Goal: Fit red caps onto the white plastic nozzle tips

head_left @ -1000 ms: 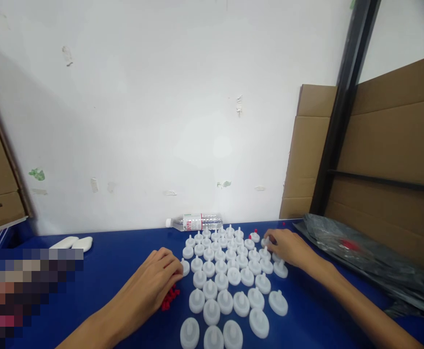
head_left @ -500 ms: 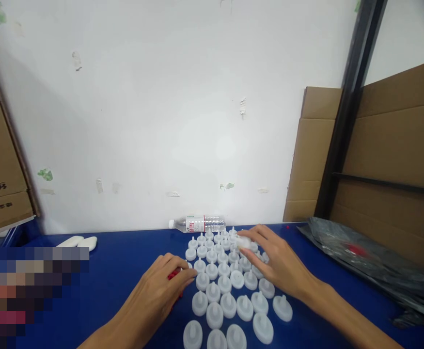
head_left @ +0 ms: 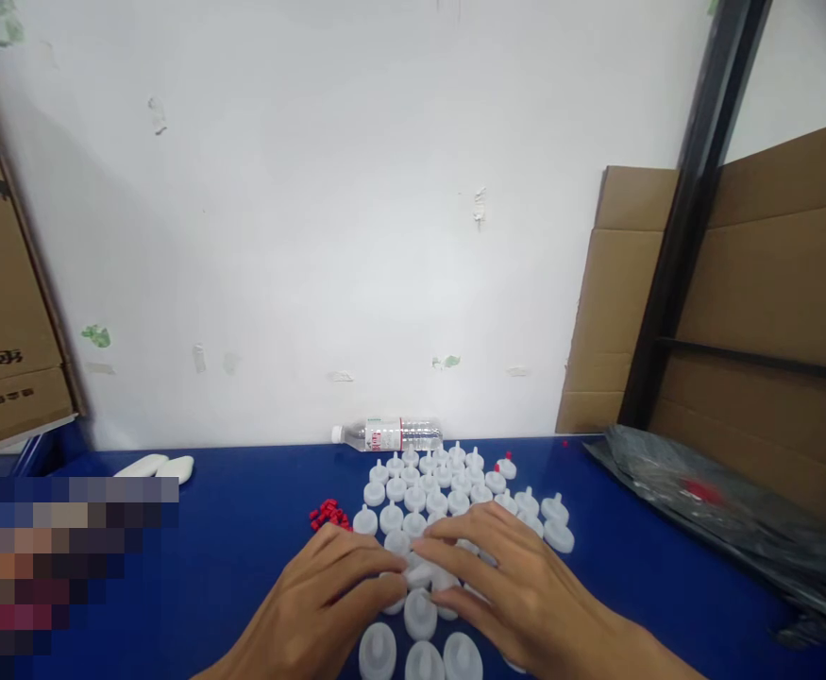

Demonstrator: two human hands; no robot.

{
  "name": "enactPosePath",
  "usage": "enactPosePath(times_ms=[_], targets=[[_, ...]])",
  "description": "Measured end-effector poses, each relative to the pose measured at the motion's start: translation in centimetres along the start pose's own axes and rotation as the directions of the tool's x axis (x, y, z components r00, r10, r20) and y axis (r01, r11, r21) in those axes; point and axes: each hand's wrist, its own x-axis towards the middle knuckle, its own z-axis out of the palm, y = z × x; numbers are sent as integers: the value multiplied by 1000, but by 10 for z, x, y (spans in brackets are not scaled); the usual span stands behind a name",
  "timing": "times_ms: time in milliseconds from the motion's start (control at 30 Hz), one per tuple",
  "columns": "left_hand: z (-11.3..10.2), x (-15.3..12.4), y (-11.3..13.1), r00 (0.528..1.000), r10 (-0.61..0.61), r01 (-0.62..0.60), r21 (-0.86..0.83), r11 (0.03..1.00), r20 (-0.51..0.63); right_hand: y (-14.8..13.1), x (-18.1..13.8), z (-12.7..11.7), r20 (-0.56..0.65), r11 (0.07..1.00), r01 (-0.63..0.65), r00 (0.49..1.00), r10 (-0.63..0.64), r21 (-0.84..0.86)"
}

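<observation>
Many white plastic nozzle caps, round with a thin spout on top, stand in loose rows on the blue table. Over the middle rows my two hands meet, fingertips almost touching. My right hand is closed on a white nozzle cap, its spout tilted toward the left. From the other side my left hand reaches in with thumb and fingers pinched by that spout; what it holds is hidden. A pile of small red tip caps lies just behind my left hand. Red tips sit on a nozzle cap at the back right.
A clear plastic bottle lies against the wall. White rounded pieces rest at the left, near a blurred-out patch. Grey plastic bags lie at the right, below cardboard and a dark metal post.
My right hand has come from the back rows toward me and leftward with a white nozzle cap. My left hand has shifted right and nearer, off the red pile, which now shows.
</observation>
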Motion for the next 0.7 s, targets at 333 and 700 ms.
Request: enactPosePath(times_ms=[333, 700], targets=[[4, -7, 5, 998, 54, -54, 15, 998, -21, -3, 1, 5, -37, 999, 20, 999, -19, 32], [5, -11, 1, 998, 55, -53, 70, 996, -33, -6, 3, -2, -43, 1000, 28, 999, -27, 14]])
